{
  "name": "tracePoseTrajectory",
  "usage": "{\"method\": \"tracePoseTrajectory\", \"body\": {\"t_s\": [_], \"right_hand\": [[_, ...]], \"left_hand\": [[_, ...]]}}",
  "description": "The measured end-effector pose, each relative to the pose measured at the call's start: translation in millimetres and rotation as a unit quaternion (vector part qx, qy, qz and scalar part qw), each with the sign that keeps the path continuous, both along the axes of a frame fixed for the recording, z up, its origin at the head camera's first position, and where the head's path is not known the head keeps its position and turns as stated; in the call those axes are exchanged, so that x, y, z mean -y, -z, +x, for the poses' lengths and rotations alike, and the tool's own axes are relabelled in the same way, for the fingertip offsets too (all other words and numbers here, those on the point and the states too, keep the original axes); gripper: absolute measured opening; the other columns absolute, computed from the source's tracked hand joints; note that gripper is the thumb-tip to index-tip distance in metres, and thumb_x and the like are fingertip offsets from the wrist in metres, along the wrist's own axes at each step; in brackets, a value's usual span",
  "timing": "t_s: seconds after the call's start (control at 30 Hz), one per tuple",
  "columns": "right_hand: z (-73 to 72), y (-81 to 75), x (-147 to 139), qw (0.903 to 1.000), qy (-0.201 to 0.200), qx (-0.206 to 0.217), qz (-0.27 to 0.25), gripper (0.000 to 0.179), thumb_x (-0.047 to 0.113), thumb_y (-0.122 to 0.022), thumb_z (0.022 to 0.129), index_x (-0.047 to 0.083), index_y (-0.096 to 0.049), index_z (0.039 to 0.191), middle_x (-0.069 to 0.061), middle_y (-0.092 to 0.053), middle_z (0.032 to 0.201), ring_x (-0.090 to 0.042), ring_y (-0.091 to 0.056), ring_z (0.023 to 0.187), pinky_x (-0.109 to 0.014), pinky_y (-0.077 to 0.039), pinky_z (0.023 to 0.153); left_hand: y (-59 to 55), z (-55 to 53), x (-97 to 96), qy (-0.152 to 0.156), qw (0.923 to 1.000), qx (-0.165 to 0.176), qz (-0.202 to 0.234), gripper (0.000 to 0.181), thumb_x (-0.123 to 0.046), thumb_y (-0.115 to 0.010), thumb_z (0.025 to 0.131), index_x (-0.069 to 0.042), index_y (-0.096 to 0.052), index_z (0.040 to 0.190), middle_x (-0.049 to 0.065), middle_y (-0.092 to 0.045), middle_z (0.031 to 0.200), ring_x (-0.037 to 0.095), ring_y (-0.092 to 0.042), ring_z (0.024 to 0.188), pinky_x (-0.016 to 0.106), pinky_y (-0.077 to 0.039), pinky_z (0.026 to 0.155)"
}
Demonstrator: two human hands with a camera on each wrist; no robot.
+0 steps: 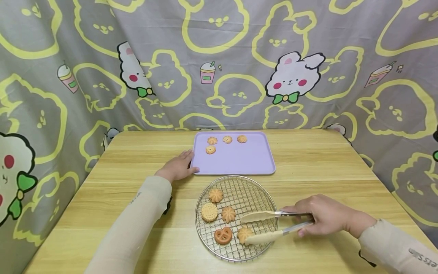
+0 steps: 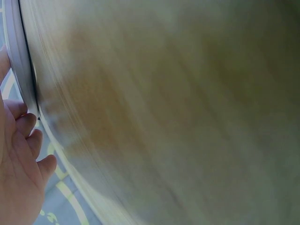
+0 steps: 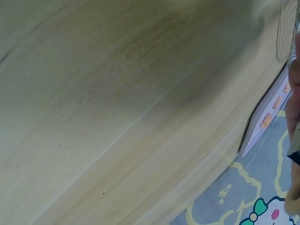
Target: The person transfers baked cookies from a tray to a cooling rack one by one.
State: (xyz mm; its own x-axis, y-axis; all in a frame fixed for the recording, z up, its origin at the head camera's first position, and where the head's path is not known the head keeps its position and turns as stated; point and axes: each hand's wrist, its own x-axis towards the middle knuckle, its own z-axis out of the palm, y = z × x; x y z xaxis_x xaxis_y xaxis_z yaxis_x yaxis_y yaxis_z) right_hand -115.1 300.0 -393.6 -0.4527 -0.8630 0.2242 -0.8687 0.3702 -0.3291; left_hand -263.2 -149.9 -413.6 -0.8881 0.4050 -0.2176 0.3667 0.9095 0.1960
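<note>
Pale wood-grain worktop [image 1: 325,160], backed at twelve o'clock and flanked at nine and three by grey fabric curtain [image 1: 236,57] printed with yellow animal outlines, white rabbits and pink cups. Directions are those of the head view, twelve o'clock being the far side. Near the worktop's middle stands a round metal wire rack [image 1: 249,194], and just beyond its twelve o'clock edge a rectangular lilac tray [image 1: 246,160]. The rack bears golden flower-shaped biscuits at eleven o'clock [image 1: 215,195], near the centre [image 1: 228,214] and at five [image 1: 244,235], with a round dotted yellow biscuit [image 1: 209,212] at nine and a brown pretzel-shaped biscuit [image 1: 223,236] at seven. Four small golden biscuits lie on the tray between nine and one o'clock. Hands: the left hand [image 1: 179,167], its fingers extended and slightly apart, touches the tray's edge at eight o'clock, thumb at the near corner. The right hand [image 1: 319,215], at three o'clock of the rack, grips cream-tipped metal tongs [image 1: 267,215]; their arms stand apart, the nearer tip overlapping the five o'clock biscuit, though whether it touches cannot be told.
</note>
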Motion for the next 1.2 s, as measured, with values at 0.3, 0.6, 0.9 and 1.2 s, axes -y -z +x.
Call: {"method": "tracePoseTrajectory", "body": {"t_s": [0.3, 0.6, 0.9, 1.2], "right_hand": [[-4.2, 0.2, 0.9, 0.9997, 0.023, -0.011, 0.000, 0.061, 0.037, -0.081, 0.076, 0.010, -0.062, 0.128, 0.021, -0.048, 0.074, 0.011, -0.033, 0.057, -0.001, -0.026, 0.049], [-11.3, 2.8, 3.6, 0.9979, 0.063, -0.010, 0.007, 0.063, 0.037, -0.080, 0.076, 0.008, -0.061, 0.129, 0.019, -0.055, 0.079, 0.009, -0.037, 0.056, -0.004, -0.029, 0.048], [-19.7, 4.9, 6.7, 0.9917, 0.124, -0.014, 0.033, 0.067, 0.042, -0.079, 0.076, 0.008, -0.059, 0.130, 0.018, -0.055, 0.080, 0.006, -0.036, 0.054, -0.013, -0.033, 0.046], [-27.0, 8.5, 11.2, 0.9830, 0.176, -0.006, 0.052, 0.076, 0.051, -0.075, 0.076, 0.010, -0.054, 0.136, 0.016, -0.056, 0.084, 0.005, -0.038, 0.055, -0.016, -0.034, 0.046]], "left_hand": [[-0.4, -0.3, 0.1, -0.003, 1.0000, 0.000, -0.001, 0.081, -0.052, -0.045, 0.097, 0.000, -0.015, 0.151, 0.015, -0.011, 0.157, 0.032, -0.009, 0.143, 0.044, -0.014, 0.116], [-0.4, 0.3, 0.3, -0.006, 1.0000, 0.002, 0.005, 0.080, -0.052, -0.045, 0.097, -0.001, -0.016, 0.151, 0.015, -0.011, 0.157, 0.033, -0.009, 0.143, 0.046, -0.014, 0.115], [-0.8, -0.7, 0.5, -0.007, 0.9999, 0.008, -0.002, 0.081, -0.053, -0.043, 0.097, -0.002, -0.014, 0.152, 0.013, -0.009, 0.158, 0.031, -0.008, 0.143, 0.044, -0.013, 0.116], [0.1, -0.9, 0.9, -0.006, 1.0000, 0.006, 0.002, 0.081, -0.053, -0.044, 0.096, -0.002, -0.014, 0.152, 0.014, -0.009, 0.158, 0.032, -0.009, 0.143, 0.044, -0.013, 0.116]]}}
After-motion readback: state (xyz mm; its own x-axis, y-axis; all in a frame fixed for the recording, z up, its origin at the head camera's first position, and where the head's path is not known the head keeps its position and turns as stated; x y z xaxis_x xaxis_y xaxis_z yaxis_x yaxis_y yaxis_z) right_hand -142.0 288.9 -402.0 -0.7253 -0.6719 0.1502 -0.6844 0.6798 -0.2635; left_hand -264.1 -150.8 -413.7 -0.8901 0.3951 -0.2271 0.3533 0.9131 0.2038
